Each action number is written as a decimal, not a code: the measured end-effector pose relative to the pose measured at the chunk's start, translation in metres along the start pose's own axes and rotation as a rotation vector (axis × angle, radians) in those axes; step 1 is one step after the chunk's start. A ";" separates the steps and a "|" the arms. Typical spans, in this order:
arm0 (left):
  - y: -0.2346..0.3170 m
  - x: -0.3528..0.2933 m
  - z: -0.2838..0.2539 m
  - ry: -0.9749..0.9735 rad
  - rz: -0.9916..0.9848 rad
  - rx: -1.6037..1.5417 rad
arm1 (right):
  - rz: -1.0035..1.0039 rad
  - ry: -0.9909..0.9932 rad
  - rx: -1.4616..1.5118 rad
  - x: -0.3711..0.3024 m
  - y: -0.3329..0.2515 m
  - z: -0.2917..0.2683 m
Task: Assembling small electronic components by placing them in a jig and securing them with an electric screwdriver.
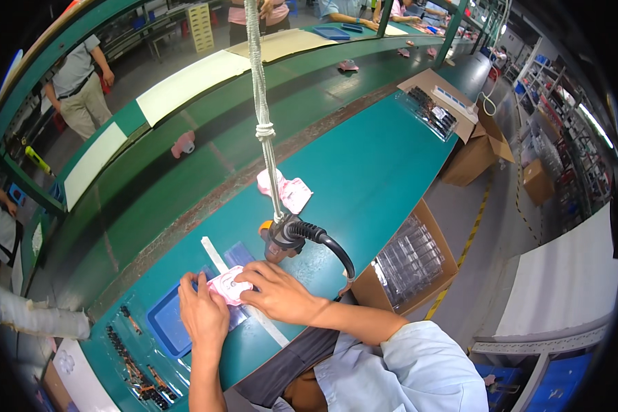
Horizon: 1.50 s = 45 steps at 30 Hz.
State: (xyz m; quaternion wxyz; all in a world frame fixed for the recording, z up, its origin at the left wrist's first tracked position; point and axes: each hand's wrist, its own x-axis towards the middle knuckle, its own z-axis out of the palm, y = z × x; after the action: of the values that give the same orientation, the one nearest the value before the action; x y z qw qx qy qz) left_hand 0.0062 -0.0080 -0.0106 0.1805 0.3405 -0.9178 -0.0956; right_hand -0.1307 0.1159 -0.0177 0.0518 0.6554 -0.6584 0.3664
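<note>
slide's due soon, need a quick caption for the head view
Left hand and right hand hold a pink part over a green table, beside a blue tray and a hanging tool.

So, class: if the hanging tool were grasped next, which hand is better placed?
Probably the right hand: it is nearer the hanging tool, while the left hand is farther off, at the left end of the pink part.

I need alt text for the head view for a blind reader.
A person's left hand and right hand hold a pink part over a green workbench, beside a blue tray. A corded tool hangs from a rope nearby.
</note>
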 end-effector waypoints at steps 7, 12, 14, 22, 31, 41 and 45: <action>0.013 -0.002 -0.013 0.044 0.134 -0.052 | -0.056 -0.029 0.065 -0.001 0.016 -0.003; 0.000 -0.012 0.006 0.113 0.145 0.013 | -0.135 -0.039 0.076 0.006 0.027 0.004; 0.005 -0.009 0.006 0.155 0.146 0.005 | -0.067 -0.049 0.126 0.004 0.023 0.001; -0.037 -0.060 -0.033 0.478 -0.219 -0.234 | -0.007 -0.066 0.104 0.000 0.006 0.003; -0.155 -0.082 -0.094 0.280 -0.465 0.118 | 0.058 0.135 0.115 -0.029 -0.014 0.004; -0.221 -0.013 -0.054 0.083 -0.450 0.040 | 0.173 0.220 0.197 -0.035 -0.001 0.011; -0.246 -0.034 -0.042 0.156 -0.395 0.038 | 0.178 0.208 0.247 -0.028 -0.001 0.015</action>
State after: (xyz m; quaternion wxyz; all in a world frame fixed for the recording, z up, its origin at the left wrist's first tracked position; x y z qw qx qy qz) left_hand 0.1924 -0.1722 -0.0551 0.2224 0.5235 -0.8181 -0.0853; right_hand -0.1198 0.1304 -0.0436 0.0060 0.5545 -0.6550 0.5133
